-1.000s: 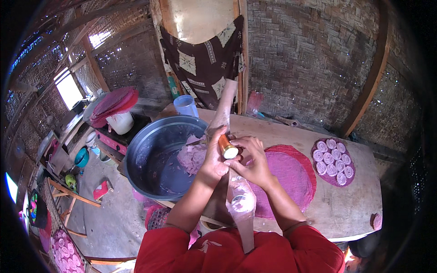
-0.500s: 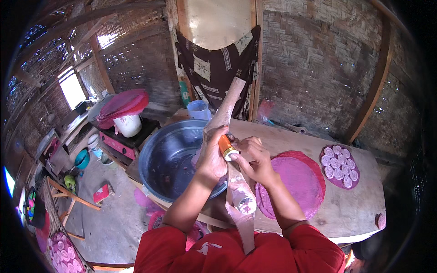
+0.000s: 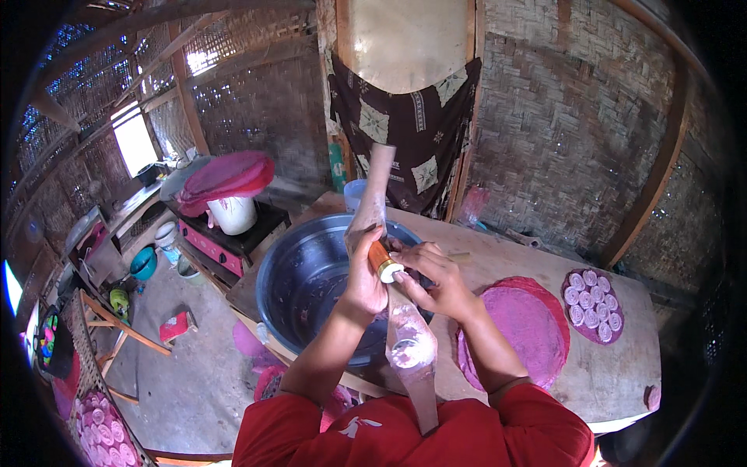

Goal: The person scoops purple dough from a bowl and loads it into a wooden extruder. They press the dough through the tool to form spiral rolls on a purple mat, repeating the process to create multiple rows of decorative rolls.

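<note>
A left hand (image 3: 364,276) clasps one orange-and-gold tube (image 3: 380,255) in front of one basin (image 3: 299,272), while the right hand (image 3: 437,274) sets its thumb against the pale end, its fingers' hold unclear. Likely light, stiff and slick, the tube looks best gripped mid-length. Twelve spiral coils (image 3: 586,300) lie on the surface (image 3: 537,255).

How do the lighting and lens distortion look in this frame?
Head view: the rectangular window opening at upper left is blown white; head view: the brown wooden beam at upper right looks curved; head view: the orange-and-gold cylinder in the bare left hand shows a clear outline.
</note>
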Motion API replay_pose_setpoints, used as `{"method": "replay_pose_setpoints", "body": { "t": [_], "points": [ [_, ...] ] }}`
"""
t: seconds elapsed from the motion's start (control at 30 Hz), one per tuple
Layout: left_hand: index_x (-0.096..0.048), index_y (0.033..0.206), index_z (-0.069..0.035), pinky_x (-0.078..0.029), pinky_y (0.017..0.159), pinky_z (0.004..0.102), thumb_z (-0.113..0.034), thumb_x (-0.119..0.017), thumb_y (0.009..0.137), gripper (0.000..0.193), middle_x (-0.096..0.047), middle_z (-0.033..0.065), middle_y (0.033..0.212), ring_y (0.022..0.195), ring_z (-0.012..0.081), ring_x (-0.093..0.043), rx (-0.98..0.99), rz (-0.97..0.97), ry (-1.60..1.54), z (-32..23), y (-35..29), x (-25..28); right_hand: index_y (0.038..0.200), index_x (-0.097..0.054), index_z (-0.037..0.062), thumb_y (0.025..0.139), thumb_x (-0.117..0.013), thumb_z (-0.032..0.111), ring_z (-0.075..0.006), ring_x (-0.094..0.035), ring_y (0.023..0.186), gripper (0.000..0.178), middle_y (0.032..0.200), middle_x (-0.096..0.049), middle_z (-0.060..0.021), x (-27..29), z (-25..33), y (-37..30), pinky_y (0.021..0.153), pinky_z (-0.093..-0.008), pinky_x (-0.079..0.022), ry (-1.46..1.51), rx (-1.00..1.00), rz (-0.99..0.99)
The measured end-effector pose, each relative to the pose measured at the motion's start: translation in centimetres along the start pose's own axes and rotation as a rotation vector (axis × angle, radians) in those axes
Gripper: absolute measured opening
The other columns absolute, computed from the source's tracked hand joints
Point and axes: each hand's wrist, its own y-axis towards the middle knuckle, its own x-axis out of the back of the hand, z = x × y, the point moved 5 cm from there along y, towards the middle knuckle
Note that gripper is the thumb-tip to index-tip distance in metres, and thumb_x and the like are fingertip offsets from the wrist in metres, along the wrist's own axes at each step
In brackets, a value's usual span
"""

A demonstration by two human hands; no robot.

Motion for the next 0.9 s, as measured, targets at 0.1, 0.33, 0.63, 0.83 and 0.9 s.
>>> {"method": "replay_pose_setpoints", "body": {
  "t": [0.1, 0.33, 0.63, 0.83, 0.9],
  "points": [
    [-0.058, 0.081, -0.014, -0.045, 0.048, 0.0312, -0.041, -0.061, 0.087, 0.028, -0.057, 0.0013, 0.072, 0.059, 0.0171, -0.058, 0.103, -0.066, -0.118, -2.0, -0.6, -0.2, 0.109, -0.066, -0.0003, 0.083, -0.069, 0.008, -0.0305, -0.064, 0.088, 0.028, 0.092, -0.066, -0.0157, 0.8, -1.7, 0.2, 0.082, -0.0384, -0.049, -0.024, -0.099, -0.03],
    [-0.051, 0.078, -0.01, -0.047, 0.053, 0.033, -0.032, -0.056, 0.092, 0.027, -0.052, 0.0044, 0.075, 0.064, 0.0169, -0.052, -0.584, 0.128, 0.369, -18.3, -1.1, -2.4, 0.089, -0.07, -0.0013, 0.093, -0.062, 0.019, -0.0325, -0.065, 0.068, 0.022, 0.079, -0.067, -0.0191, 1.5, -10.4, -0.3, 0.063, -0.0415, -0.05, -0.185, -0.659, 0.125],
    [-0.063, 0.105, -0.002, -0.05, 0.084, 0.0338, -0.016, -0.076, 0.077, 0.034, -0.067, 0.0108, 0.1, 0.09, 0.0243, -0.065, -1.251, -0.168, 1.565, -18.0, -1.7, -3.7, 0.113, -0.067, 0.0156, 0.088, -0.063, 0.03, -0.0323, -0.064, 0.087, 0.029, 0.098, -0.068, -0.0121, -6.9, -13.7, -3.5, 0.085, -0.0433, -0.047, -0.839, -0.359, 0.808],
    [-0.063, 0.098, -0.008, -0.052, 0.065, 0.0322, -0.023, -0.079, 0.07, 0.035, -0.064, 0.0085, 0.086, 0.073, 0.0229, -0.065, -1.235, 0.042, 1.598, -18.5, -2.0, -3.3, 0.1, -0.064, 0.0068, 0.087, -0.056, 0.013, -0.0264, -0.068, 0.087, 0.016, 0.095, -0.069, -0.0101, -5.8, -13.2, -4.0, 0.082, -0.0412, -0.051, -1.019, -0.308, 0.947],
    [-0.062, 0.093, -0.009, -0.05, 0.056, 0.0366, -0.025, -0.071, 0.072, 0.027, -0.061, 0.0065, 0.078, 0.066, 0.0248, -0.063, -1.215, -0.158, 1.925, -18.4, -1.4, -1.0, 0.101, -0.064, 0.0063, 0.087, -0.056, 0.013, -0.0262, -0.07, 0.079, 0.017, 0.087, -0.07, -0.0098, -5.9, -11.9, -3.7, 0.07, -0.0387, -0.054, -0.958, -0.307, 0.993]
  ]
}}
